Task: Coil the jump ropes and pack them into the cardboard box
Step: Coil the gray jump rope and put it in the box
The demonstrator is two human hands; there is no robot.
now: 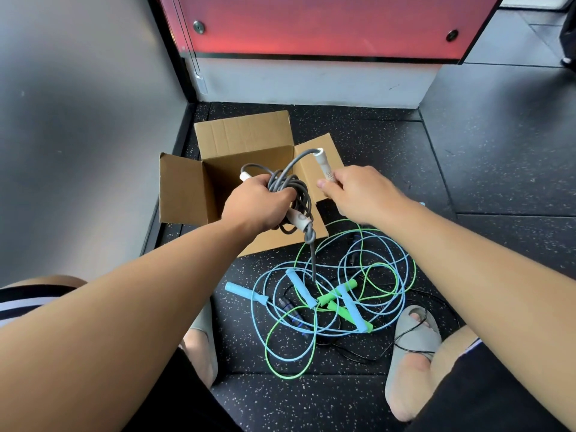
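**Grey coil nearly done, held over box**

Left hand (pixel 258 201) grips the bundled grey jump rope (pixel 294 187) just above the open cardboard box (pixel 243 135). Right hand (pixel 355 191) pinches a white handle (pixel 323 165), its cord arcing back into the bundle. One grey strand hangs down into the blue and green ropes (pixel 343 275) tangled on the floor beside the box. Judgement: gather the hanging strand first so it doesn't drag the pile, tuck the handle in, then lower the coil into the box.
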